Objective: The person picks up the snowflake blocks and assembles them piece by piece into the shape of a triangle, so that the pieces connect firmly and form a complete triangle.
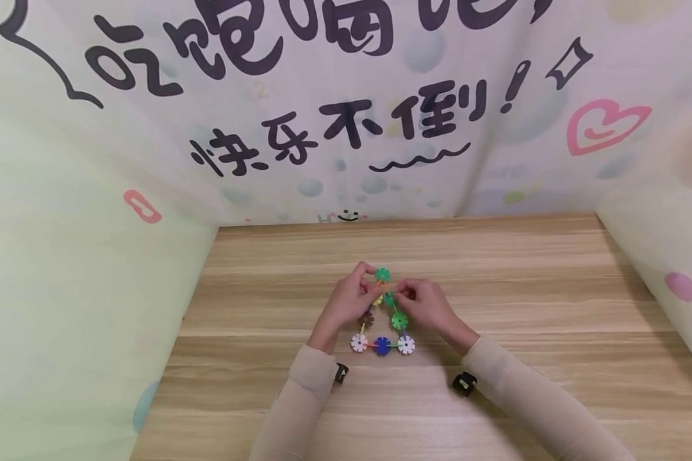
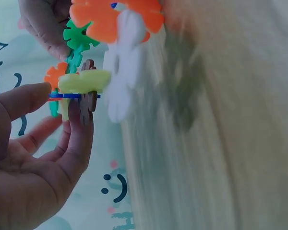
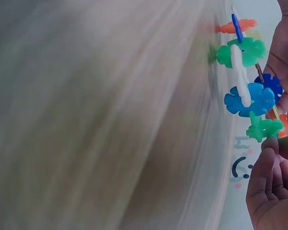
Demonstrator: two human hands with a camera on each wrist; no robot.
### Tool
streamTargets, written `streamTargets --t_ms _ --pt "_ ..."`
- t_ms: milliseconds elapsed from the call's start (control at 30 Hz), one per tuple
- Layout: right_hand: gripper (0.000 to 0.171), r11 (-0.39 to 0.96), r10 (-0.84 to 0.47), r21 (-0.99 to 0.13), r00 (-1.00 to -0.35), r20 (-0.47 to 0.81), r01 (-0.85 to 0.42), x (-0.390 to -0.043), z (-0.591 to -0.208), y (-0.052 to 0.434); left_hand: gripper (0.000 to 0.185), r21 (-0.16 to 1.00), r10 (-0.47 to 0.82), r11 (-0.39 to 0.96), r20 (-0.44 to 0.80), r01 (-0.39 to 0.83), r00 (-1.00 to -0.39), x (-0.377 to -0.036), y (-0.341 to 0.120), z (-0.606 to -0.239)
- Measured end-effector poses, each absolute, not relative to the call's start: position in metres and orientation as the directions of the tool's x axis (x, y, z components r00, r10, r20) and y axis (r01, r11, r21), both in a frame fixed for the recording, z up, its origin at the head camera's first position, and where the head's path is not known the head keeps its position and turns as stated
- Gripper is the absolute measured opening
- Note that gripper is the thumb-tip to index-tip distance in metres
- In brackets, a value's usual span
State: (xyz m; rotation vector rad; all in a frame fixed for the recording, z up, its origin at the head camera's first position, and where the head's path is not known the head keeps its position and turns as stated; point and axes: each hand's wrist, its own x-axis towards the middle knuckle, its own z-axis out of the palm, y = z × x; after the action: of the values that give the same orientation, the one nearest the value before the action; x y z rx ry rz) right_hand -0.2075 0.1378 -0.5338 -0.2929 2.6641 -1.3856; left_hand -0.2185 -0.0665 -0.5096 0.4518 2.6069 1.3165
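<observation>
The upper left side of a triangle of snowflake discs (image 1: 382, 320) is pinched by the left hand (image 1: 348, 302). Its top green disc (image 1: 382, 275) is seen between both hands, on the wooden table (image 1: 525, 307). The upper right side is pinched by the right hand (image 1: 427, 304).

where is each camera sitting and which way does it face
Head: worn high, facing forward and down at the wooden table and printed backdrop; both sleeved forearms, the left hand and the right hand show, pinching the top of a triangle of snowflake building discs.
Left wrist: beside the left hand, facing along the tabletop to the discs; its palm and fingers show.
Right wrist: beside the right hand, facing the discs edge-on.
Shared: all views show the disc triangle, and both wrist views show the backdrop's smiley.
</observation>
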Motion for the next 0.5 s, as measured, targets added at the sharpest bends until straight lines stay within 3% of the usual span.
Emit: streamTargets --t_ms 267,500 --pt "0.008 0.568 -0.224 -0.821 -0.970 -0.098 -0.049 -0.219 -0.539 0.147 0.030 0.793 0.289 0.607 -0.160 0.051 -0.944 -0.227 -0.058 -0.514" --pt "0.008 0.547 -0.202 -0.836 -0.964 -0.176 0.038 -0.222 -0.543 0.148 0.030 0.745 0.270 0.666 -0.201 0.032 -0.942 -0.231 -0.054 -0.520"
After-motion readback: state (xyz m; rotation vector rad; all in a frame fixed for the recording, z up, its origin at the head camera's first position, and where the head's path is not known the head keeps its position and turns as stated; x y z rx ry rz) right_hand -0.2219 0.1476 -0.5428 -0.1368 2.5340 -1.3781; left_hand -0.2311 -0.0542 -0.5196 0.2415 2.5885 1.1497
